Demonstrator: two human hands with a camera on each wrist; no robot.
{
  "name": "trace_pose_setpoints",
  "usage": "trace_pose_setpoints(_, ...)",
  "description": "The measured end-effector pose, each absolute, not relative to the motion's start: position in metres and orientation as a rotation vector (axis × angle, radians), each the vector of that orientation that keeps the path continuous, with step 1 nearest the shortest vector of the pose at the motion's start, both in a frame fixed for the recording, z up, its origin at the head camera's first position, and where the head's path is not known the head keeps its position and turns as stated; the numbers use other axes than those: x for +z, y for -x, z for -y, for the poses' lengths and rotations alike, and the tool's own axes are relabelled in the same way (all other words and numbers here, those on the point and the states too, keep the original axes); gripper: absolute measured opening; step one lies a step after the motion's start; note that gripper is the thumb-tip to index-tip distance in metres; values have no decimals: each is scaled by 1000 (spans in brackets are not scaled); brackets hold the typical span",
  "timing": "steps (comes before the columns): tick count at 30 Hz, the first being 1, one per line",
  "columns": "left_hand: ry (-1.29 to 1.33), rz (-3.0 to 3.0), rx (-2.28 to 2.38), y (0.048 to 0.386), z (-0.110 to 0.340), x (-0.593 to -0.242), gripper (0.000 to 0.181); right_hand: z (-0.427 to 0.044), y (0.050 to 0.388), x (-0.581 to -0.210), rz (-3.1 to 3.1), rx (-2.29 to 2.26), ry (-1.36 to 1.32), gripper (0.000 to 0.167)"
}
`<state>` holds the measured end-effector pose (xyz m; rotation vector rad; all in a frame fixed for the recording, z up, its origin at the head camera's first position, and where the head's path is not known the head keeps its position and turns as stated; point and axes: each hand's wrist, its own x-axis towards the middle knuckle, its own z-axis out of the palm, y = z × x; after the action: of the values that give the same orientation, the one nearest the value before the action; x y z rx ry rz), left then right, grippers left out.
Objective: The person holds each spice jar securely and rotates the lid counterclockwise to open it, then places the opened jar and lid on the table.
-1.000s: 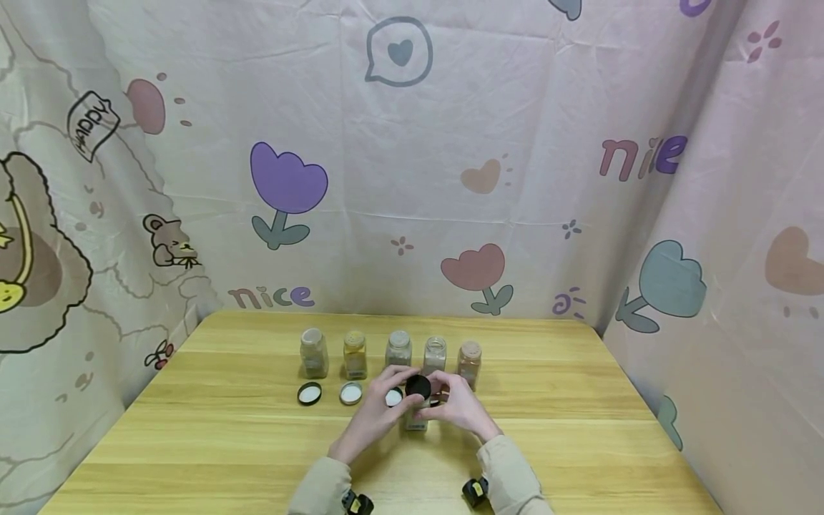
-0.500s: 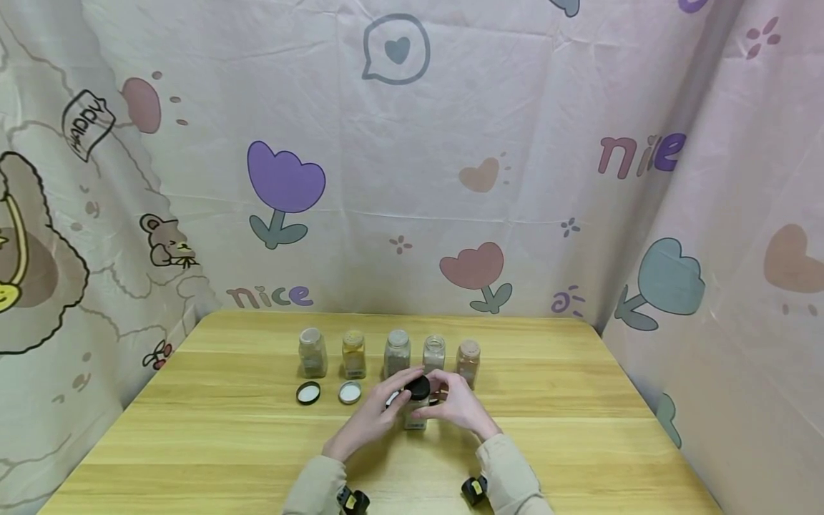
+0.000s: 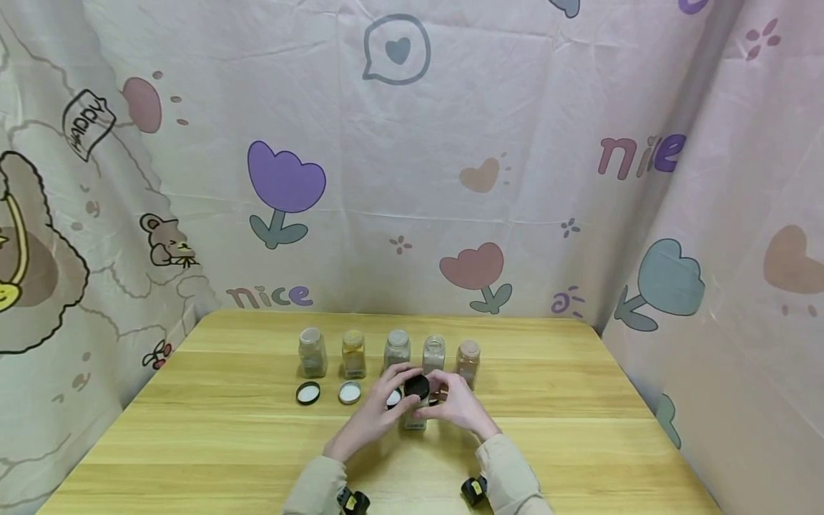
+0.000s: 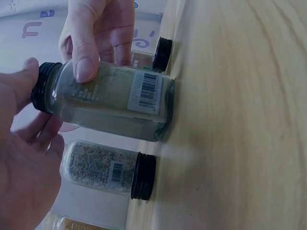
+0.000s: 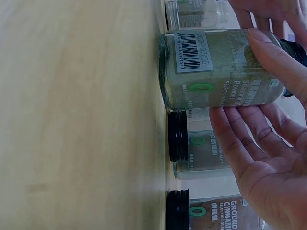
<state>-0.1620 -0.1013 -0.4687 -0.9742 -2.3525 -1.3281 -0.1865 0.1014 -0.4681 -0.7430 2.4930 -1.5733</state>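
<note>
A glass seasoning jar (image 5: 211, 81) with greenish-beige powder stands upright on the table. Its black lid (image 3: 417, 387) sits on top. My left hand (image 3: 376, 409) pinches this lid between thumb and fingers. Lower down, my right hand (image 3: 460, 406) grips the glass body, thumb on the near side and fingers round the other, as the right wrist view shows. In the left wrist view the jar's barcode label (image 4: 146, 92) faces the camera. Whether the lid is fully seated cannot be told.
Several open seasoning jars stand in a row behind, including a yellow one (image 3: 354, 355) and an orange-brown one (image 3: 468, 363). Black-rimmed lids (image 3: 308, 393) lie white side up before them, some partly hidden by my hands. A patterned curtain (image 3: 386, 143) hangs behind the table (image 3: 225, 429).
Half a second ago my left fingers stretched over the lid; now thumb and fingers close round its rim again. My right hand and the jar have stayed in place.
</note>
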Motion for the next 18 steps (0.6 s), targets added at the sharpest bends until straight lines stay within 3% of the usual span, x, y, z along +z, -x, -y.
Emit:
trace_pose_setpoints(8,1108,2319,-1327,164,103,-468,38,-99,186,-465,-2509,-1550,710,44)
trace_pose_setpoints(18,933,2285,-1247,161,93,-470,38,-102,187,-468,-2495,-1574,751,43)
